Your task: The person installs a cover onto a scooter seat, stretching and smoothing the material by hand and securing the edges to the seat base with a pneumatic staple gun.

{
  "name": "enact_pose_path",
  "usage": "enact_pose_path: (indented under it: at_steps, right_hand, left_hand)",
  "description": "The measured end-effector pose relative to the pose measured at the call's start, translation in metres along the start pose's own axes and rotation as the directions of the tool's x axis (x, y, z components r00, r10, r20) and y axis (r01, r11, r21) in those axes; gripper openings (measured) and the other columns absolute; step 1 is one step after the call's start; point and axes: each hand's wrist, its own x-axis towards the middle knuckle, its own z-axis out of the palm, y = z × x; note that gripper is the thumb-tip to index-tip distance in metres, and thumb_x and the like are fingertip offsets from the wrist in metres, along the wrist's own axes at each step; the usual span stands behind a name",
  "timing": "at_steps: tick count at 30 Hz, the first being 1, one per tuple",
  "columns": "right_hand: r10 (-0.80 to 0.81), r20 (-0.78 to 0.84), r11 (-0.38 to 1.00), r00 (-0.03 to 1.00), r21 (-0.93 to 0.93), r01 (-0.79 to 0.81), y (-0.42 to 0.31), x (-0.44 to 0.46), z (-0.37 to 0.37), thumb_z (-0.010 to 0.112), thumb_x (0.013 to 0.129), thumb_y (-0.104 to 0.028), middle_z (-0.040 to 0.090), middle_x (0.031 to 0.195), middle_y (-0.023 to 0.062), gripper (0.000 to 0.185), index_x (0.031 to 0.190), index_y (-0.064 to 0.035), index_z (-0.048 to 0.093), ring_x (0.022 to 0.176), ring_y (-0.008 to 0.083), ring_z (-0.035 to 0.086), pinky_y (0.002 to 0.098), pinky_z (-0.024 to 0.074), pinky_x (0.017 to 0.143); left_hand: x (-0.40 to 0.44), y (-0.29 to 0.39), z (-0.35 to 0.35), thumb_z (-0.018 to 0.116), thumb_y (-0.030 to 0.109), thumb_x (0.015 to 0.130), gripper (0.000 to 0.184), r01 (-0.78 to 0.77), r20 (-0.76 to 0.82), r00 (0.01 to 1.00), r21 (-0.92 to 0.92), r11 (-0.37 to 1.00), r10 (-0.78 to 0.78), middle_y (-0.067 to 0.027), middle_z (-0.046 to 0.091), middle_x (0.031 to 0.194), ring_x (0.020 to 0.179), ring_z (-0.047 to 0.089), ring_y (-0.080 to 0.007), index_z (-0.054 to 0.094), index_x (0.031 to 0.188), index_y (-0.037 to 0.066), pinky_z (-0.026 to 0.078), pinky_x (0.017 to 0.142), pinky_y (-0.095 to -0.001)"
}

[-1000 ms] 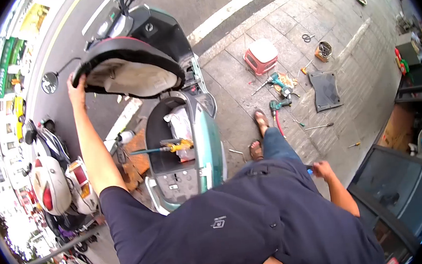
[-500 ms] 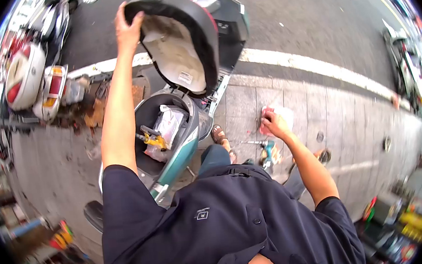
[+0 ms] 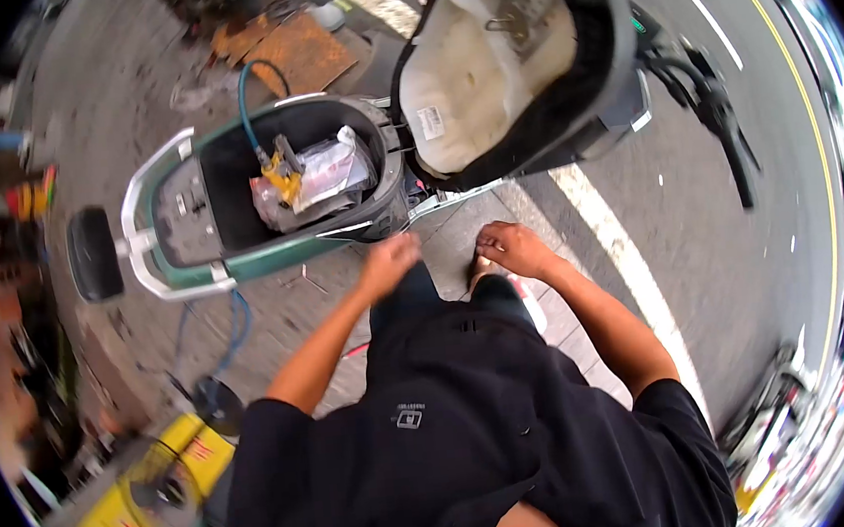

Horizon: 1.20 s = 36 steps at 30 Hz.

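My left hand [image 3: 392, 264] is beside the near flank of the green scooter [image 3: 281, 260], blurred, its fingers hard to make out. To its right, my right hand [image 3: 516, 247] hangs above my foot with fingers bent together; whatever they may hold is hidden. The scooter's seat [image 3: 615, 56] stands raised, its pale underside [image 3: 457, 90] facing me. Inside the open storage compartment [image 3: 230, 195] lie a yellow tool [image 3: 282, 173] joined to a blue hose [image 3: 245, 108] and a clear plastic bag [image 3: 333, 166] with papers.
Rusty boards [image 3: 308, 53] lie on the ground beyond the scooter. At the lower left are a yellow sign [image 3: 93, 523] with red characters and a round fan [image 3: 161, 495]. A blue hose [image 3: 240, 325] trails behind me. The road with its white line [image 3: 610, 227] runs at right.
My left hand has let go of the raised seat and come down near my body. My right hand has moved away from the red-and-white item. The view has turned; the seat stays up.
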Motion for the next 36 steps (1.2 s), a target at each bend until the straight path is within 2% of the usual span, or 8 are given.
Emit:
enact_pose_path:
  at_steps: [10,16,22,24,26,30,33,36]
  right_hand:
    - [0.492,-0.166,0.586,0.854,0.789,-0.184,0.130,0.114,-0.113,0.059,0.087,-0.037,0.061,0.095,0.0024,0.038,0.111,-0.0080,0.057,0.085,0.0127,0.058,0.0332,0.0489,0.075]
    - [0.472,-0.275,0.237,0.837,0.955,0.179,0.060,0.134,-0.070,0.058,0.088,-0.029,0.065,0.103,0.0038,0.033,0.113,-0.0080,0.059,0.096,0.0176,0.061,0.0338,0.0486,0.082]
    - [0.306,-0.522,0.772,0.796,0.625,0.112,-0.008,0.111,-0.041,0.053,0.091,-0.032,0.059,0.101,0.0144,0.041,0.112,0.0025,0.057,0.091,0.0215,0.057,0.0335,0.0449,0.082]
    - [0.172,-0.658,0.791,0.733,0.536,0.295,0.000,0.124,-0.018,0.058,0.088,-0.024,0.054,0.103,0.0174,0.031,0.106,0.0009,0.059,0.097,0.0304,0.055,0.0388,0.0433,0.089]
    - [0.071,-0.676,0.860,0.734,0.414,0.298,-0.001,0.117,-0.006,0.058,0.088,-0.020,0.053,0.108,0.0177,0.030,0.111,-0.0004,0.055,0.102,0.0325,0.052,0.0404,0.0420,0.092]
    - [0.009,-0.754,0.906,0.657,0.285,0.315,-0.023,0.101,0.017,0.058,0.087,-0.017,0.050,0.119,0.0178,0.033,0.117,-0.0025,0.051,0.112,0.0371,0.046,0.0439,0.0380,0.097]
    - [-0.168,-0.740,0.864,0.652,0.209,0.459,-0.006,0.095,0.028,0.061,0.087,-0.021,0.050,0.120,0.0150,0.033,0.115,-0.0048,0.054,0.112,0.0348,0.047,0.0423,0.0373,0.099]
    - [-0.298,-0.739,0.835,0.604,0.105,0.540,0.046,0.120,0.035,0.064,0.084,-0.020,0.054,0.111,0.0107,0.023,0.101,-0.0066,0.058,0.105,0.0323,0.049,0.0406,0.0418,0.091]
  left_hand:
    - [-0.113,0.061,0.199,0.059,0.038,0.089,0.030,0.243,0.136,0.956,0.122,0.962,-0.258,-0.0113,0.070,0.085,0.080,0.069,-0.0271,0.069,0.100,0.012,0.052,0.074,-0.0362]
    - [-0.154,0.045,0.241,0.060,0.027,0.093,0.028,0.400,0.094,0.888,-0.639,0.657,-0.449,-0.0012,0.067,0.095,0.084,0.060,-0.0081,0.066,0.100,0.000,0.048,0.075,-0.0221]
    - [-0.166,0.094,0.204,0.046,0.038,0.098,0.035,0.510,0.255,0.743,-0.815,0.276,-0.619,-0.0019,0.061,0.082,0.073,0.059,-0.0099,0.059,0.111,0.008,0.050,0.067,-0.0235]
    - [-0.169,0.088,0.188,0.045,0.040,0.098,0.038,0.228,0.220,0.801,-0.972,-0.055,-0.558,-0.0035,0.063,0.084,0.072,0.061,-0.0125,0.055,0.116,0.009,0.050,0.065,-0.0258]
    - [-0.140,0.088,0.153,0.045,0.043,0.098,0.049,0.215,-0.032,0.711,-0.941,0.261,-0.702,-0.0089,0.061,0.100,0.086,0.060,-0.0192,0.039,0.134,0.010,0.050,0.071,-0.0308]
    - [-0.032,0.081,0.027,0.047,0.037,0.097,0.065,0.120,-0.520,0.800,-0.351,0.929,-0.300,-0.0153,0.036,0.143,0.130,0.036,-0.0252,0.017,0.148,0.009,0.036,0.102,-0.0383]
    - [0.019,0.074,-0.016,0.052,0.033,0.095,0.057,0.256,-0.517,0.826,-0.011,0.966,-0.225,-0.0157,0.041,0.138,0.127,0.042,-0.0272,0.030,0.137,0.001,0.035,0.105,-0.0415]
    - [0.024,0.032,-0.014,0.052,0.028,0.096,0.048,-0.191,-0.529,0.848,-0.370,0.909,-0.038,-0.0152,0.041,0.137,0.126,0.043,-0.0265,0.035,0.131,0.000,0.034,0.106,-0.0435]
